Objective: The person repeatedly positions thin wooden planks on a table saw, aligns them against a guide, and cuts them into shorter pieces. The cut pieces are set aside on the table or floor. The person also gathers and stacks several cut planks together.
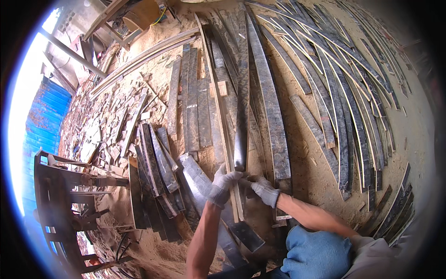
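Note:
My left hand (221,186), in a pale knit work glove, is wrapped around narrow wooden strips (225,146) standing on edge. They run lengthwise away from me over other boards. Just right of them lies a long dark-faced plywood strip (242,104), its near end close to my left fingers. My right hand (265,191), gloved alike, reaches in from the right beside these strips; its fingertips are partly hidden, so its hold is unclear. A wider dark strip (270,115) lies to the right of that hand. Below the hands, the short end of a black board (246,236) shows.
Many long dark strips (345,94) lie overlapping at right. Short boards (151,167) are stacked at left, near a dark chair-like frame (62,195). Wood offcuts (108,139) litter the sawdust-covered ground. A blue corrugated panel (45,115) stands at far left.

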A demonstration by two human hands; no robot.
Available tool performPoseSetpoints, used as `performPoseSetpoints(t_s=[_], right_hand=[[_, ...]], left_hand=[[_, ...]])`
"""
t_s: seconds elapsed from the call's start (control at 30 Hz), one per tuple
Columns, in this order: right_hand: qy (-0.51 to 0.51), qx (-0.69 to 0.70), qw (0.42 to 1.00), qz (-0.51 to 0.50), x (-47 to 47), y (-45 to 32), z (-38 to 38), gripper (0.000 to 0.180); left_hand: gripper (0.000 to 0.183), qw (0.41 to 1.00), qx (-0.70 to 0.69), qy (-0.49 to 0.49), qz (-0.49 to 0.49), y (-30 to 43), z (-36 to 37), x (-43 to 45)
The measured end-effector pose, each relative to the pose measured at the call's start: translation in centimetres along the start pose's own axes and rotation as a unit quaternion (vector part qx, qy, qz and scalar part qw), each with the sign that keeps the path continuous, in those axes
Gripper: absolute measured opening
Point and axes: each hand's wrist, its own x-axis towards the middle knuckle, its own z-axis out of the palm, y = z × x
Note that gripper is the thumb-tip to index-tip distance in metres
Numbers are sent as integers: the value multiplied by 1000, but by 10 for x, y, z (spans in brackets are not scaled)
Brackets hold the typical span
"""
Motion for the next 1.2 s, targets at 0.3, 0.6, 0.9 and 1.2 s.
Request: performPoseSetpoints(t_s=[0.3, 0.6, 0.9, 1.2], right_hand=[[105, -217, 943, -229, 27, 27, 4, 45], [123, -389, 911, -51, 44, 25, 18, 29], [261, -434, 823, -257, 36, -42, -33, 80], [177, -384, 884, -201, 48, -49, -20, 107]], left_hand=[[55, 993, -88, -61, -52, -1, -39, -5], [65, 987, -142, -68, -36, -4, -35, 7], [50, 999, -34, -8, -7, 6, -41, 6], [46, 973, 219, -21, -72, 16, -45, 0]])
